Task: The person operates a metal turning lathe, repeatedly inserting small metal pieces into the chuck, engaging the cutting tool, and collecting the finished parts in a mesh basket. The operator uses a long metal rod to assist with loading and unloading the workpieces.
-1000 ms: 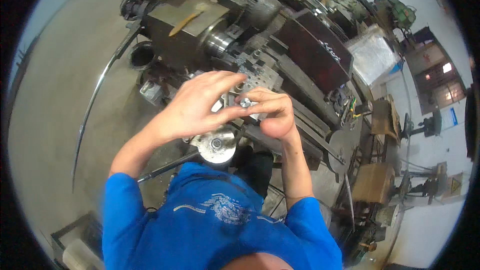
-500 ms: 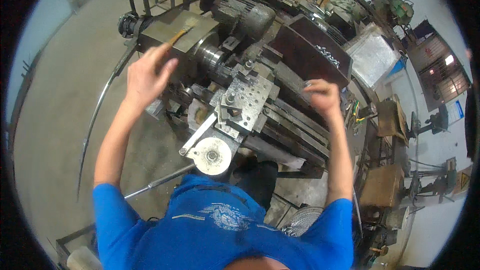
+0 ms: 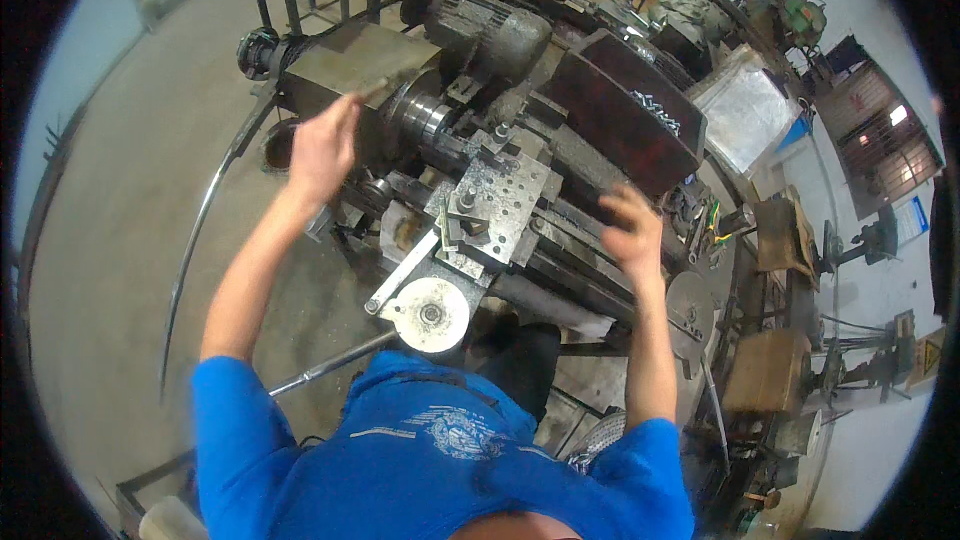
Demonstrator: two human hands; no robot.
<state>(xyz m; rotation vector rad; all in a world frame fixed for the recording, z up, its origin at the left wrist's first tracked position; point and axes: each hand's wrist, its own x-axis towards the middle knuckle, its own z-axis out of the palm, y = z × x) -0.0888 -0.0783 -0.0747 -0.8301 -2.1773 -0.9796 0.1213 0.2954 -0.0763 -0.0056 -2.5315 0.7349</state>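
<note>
Nearer the chuck point(image 3: 421, 116) now, my left hand point(image 3: 325, 148) clasps the stick point(image 3: 374, 91) just beside it, where any spin could snag it, while my right hand point(image 3: 632, 230) hangs well apart from the chuck, its grip too blurred to tell.

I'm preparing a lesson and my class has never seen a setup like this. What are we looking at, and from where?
A wide fisheye camera on the person's head looks down, so straight edges bend. There is no robot, just two bare hands at a metalworking machine with a shiny round cylinder and a drilled plate. The left hand grips a slim tool. The right hand is raised; whether it holds anything is unclear. Small shiny pieces lie on a dark red tray.
</note>
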